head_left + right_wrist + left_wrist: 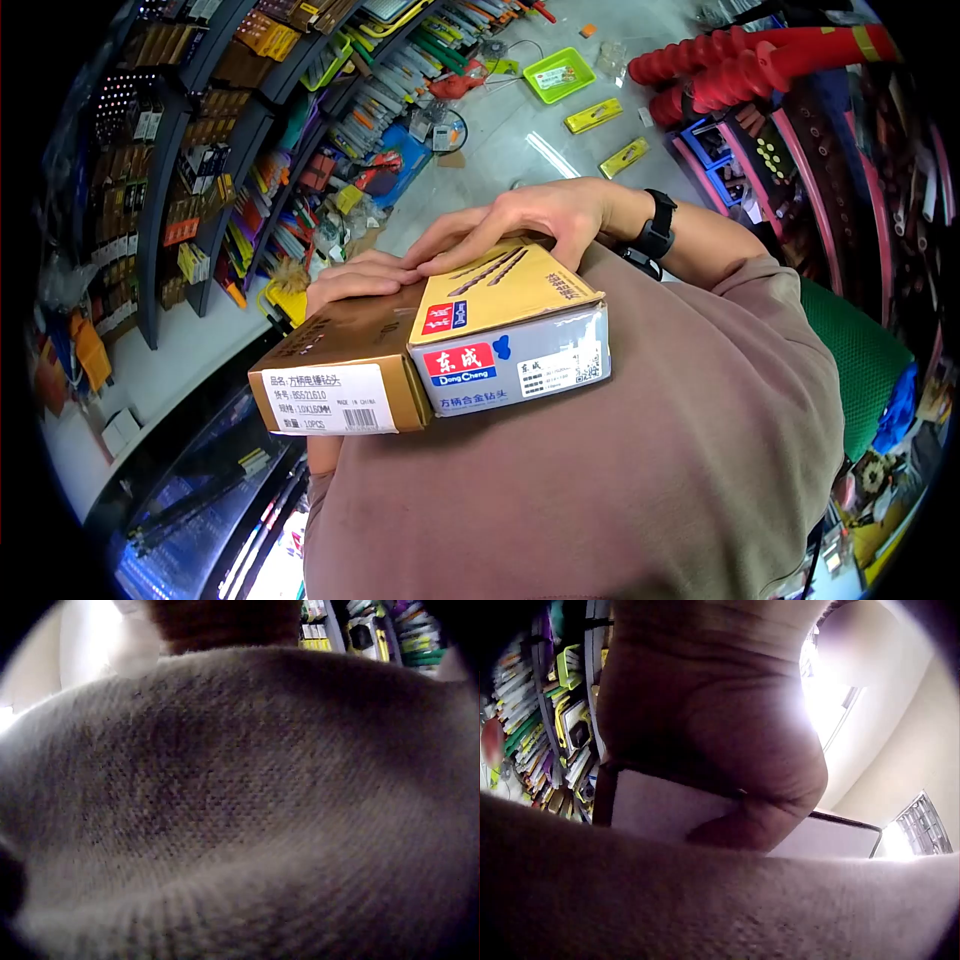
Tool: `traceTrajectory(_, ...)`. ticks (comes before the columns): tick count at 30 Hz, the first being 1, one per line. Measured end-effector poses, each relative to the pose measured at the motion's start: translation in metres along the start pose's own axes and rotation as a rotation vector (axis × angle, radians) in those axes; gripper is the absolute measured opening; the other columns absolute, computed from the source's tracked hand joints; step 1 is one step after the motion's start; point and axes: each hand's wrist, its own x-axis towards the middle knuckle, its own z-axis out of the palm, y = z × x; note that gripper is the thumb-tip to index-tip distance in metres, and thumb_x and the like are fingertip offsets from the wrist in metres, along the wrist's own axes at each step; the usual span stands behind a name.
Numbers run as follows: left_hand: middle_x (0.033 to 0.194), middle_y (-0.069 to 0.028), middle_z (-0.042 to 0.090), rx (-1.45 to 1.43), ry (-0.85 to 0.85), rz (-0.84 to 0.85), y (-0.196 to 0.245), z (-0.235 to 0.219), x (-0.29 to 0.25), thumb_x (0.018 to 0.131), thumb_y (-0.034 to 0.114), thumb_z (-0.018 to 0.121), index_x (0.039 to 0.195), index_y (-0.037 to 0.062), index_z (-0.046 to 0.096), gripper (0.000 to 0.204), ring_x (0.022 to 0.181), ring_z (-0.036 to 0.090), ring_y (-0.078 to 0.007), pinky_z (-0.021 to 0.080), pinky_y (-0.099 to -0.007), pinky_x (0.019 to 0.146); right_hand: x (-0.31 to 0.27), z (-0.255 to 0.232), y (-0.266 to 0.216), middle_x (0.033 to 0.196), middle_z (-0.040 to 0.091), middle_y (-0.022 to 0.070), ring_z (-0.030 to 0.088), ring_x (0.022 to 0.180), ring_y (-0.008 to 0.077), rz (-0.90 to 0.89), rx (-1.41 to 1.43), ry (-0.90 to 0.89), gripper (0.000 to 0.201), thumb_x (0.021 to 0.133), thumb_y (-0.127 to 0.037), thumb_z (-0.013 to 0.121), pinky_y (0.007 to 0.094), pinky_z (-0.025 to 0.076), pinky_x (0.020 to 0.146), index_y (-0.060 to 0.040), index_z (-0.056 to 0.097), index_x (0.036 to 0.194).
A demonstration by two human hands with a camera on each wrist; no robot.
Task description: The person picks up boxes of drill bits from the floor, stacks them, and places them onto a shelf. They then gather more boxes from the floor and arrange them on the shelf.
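In the head view, a brown box (345, 330) and a yellow-and-grey box (510, 340) lie side by side against the person's shirt, their labelled ends facing the camera. The left hand (365, 275) grips the far part of the brown box; the rest of this hand is hidden behind it. Over the far end of the yellow-and-grey box curls the right hand (530, 220), its fingertips at the seam between the boxes. The left wrist view shows the left hand (727, 735) bent against a pale box face (660, 806). Fabric (240, 787) fills most of the right wrist view.
Shelves (175, 200) packed with boxed and bagged goods stand at the left. On the floor beyond the hands lie a green tray (558, 76) and two yellow packs (593, 116). Red ribbed hoses (710, 75) and more racks are at the right.
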Motion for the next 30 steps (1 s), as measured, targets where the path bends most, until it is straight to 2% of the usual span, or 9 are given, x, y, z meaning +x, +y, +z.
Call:
traceTrajectory(4,0.108,-0.0274,0.071,0.039,0.021,-0.046,0.003,0.007,-0.004,0.088,0.027,0.073,0.107,-0.0052,0.069,0.038,0.102,0.069,-0.0399,0.055,-0.0485,0.087,-0.006,-0.008,0.006,0.156,0.034,0.0266,0.036,0.144,0.0387,-0.075,0.014,-0.044,0.097,0.072,-0.052,0.079,0.0475,0.025,0.118,-0.0014,0.047,0.148)
traceTrajectory(6,0.108,-0.027,0.071,0.051,0.027,-0.056,0.005,0.009,-0.004,0.089,0.028,0.072,0.107,-0.0051,0.069,0.038,0.102,0.07,-0.0397,0.055,-0.0485,0.087,-0.005,-0.008,-0.002,0.155,0.034,0.0284,0.032,0.146,0.0399,-0.008,0.053,-0.053,0.103,0.056,-0.036,0.072,0.0476,0.018,0.121,0.0057,0.047,0.146)
traceTrajectory(8,0.108,-0.0267,0.072,0.062,0.03,-0.069,0.008,0.014,-0.004,0.089,0.028,0.072,0.108,-0.005,0.069,0.038,0.101,0.07,-0.0396,0.055,-0.0485,0.087,-0.005,-0.01,-0.004,0.154,0.035,0.0278,0.032,0.145,0.0392,0.01,0.043,-0.069,0.103,0.055,-0.036,0.072,0.0473,0.018,0.121,0.0059,0.047,0.146)
traceTrajectory(10,0.106,-0.0274,0.071,0.035,0.099,-0.027,0.012,0.021,-0.002,0.087,0.007,0.074,0.113,-0.0046,0.067,0.029,0.097,0.069,-0.0382,0.053,-0.0516,0.087,-0.004,-0.013,-0.002,0.152,0.037,0.0272,0.033,0.144,0.0386,0.028,0.034,-0.076,0.103,0.054,-0.036,0.073,0.0471,0.019,0.121,0.0062,0.048,0.145)
traceTrajectory(11,0.106,-0.0274,0.071,0.041,0.103,-0.03,0.013,0.024,-0.003,0.087,0.007,0.074,0.113,-0.0046,0.067,0.029,0.097,0.069,-0.0382,0.053,-0.0516,0.087,-0.006,-0.014,0.0,0.15,0.039,0.0261,0.033,0.143,0.0376,0.061,0.02,-0.07,0.104,0.054,-0.036,0.074,0.0465,0.02,0.12,0.0065,0.048,0.145)
traceTrajectory(19,0.102,-0.0244,0.072,0.035,0.205,-0.066,0.01,0.031,-0.012,0.085,0.013,0.079,0.108,-0.0032,0.069,0.03,0.095,0.07,-0.0371,0.054,-0.0515,0.086,-0.011,-0.011,0.003,0.145,0.043,0.0221,0.038,0.137,0.0348,0.049,0.039,-0.058,0.106,0.057,-0.045,0.081,0.0439,0.023,0.118,0.0063,0.049,0.145)
traceTrajectory(22,0.109,-0.0253,0.072,0.138,0.11,-0.056,0.014,0.028,-0.007,0.085,0.035,0.073,0.109,-0.0025,0.072,0.044,0.099,0.071,-0.0366,0.055,-0.043,0.09,-0.01,-0.012,-0.003,0.141,0.045,0.0212,0.042,0.134,0.0326,0.068,-0.01,-0.089,0.117,0.061,-0.067,0.083,0.0414,0.026,0.116,0.0043,0.047,0.147)
traceTrajectory(25,0.111,-0.0225,0.072,0.107,0.094,-0.12,0.026,0.03,0.001,0.085,0.032,0.072,0.11,-0.0027,0.072,0.043,0.104,0.069,-0.0339,0.053,-0.0412,0.093,-0.011,-0.006,-0.011,0.139,0.047,0.0178,0.043,0.131,0.0295,0.149,0.014,-0.034,0.108,0.063,-0.054,0.087,0.0367,0.028,0.114,0.0018,0.049,0.147)
traceTrajectory(30,0.113,-0.0196,0.073,0.103,0.083,-0.239,0.047,0.027,0.012,0.084,0.03,0.07,0.111,-0.0027,0.073,0.042,0.106,0.069,-0.0312,0.051,-0.0376,0.096,-0.009,-0.007,-0.009,0.137,0.05,0.0172,0.043,0.132,0.0299,0.112,0.003,-0.016,0.096,0.067,-0.043,0.086,0.0383,0.026,0.115,-0.0001,0.051,0.146)
